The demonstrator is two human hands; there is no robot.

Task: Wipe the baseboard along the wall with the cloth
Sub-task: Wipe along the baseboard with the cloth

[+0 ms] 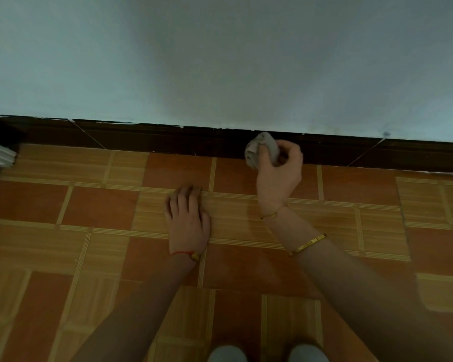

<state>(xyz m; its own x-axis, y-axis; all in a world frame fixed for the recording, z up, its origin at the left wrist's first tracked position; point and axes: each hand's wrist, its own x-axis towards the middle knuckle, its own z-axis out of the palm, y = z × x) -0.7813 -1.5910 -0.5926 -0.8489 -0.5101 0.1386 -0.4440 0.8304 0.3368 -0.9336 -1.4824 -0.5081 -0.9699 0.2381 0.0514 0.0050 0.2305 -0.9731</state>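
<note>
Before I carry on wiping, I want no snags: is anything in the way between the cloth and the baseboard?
Nothing visible. The right hand holds the bunched cloth right at the dark baseboard. The left hand rests flat on the floor, clear of it.

We see a grey cloth (261, 150) against a dark brown baseboard (168, 141). The wall (220, 61) is pale blue-grey. The floor (102, 231) shows orange and tan striped tiles.

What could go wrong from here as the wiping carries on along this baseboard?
The cloth is bunched small in the right hand, so it may cover only part of the dark baseboard and knuckles could scrape it. The left hand rests flat on the tiled floor; it could slide.
</note>
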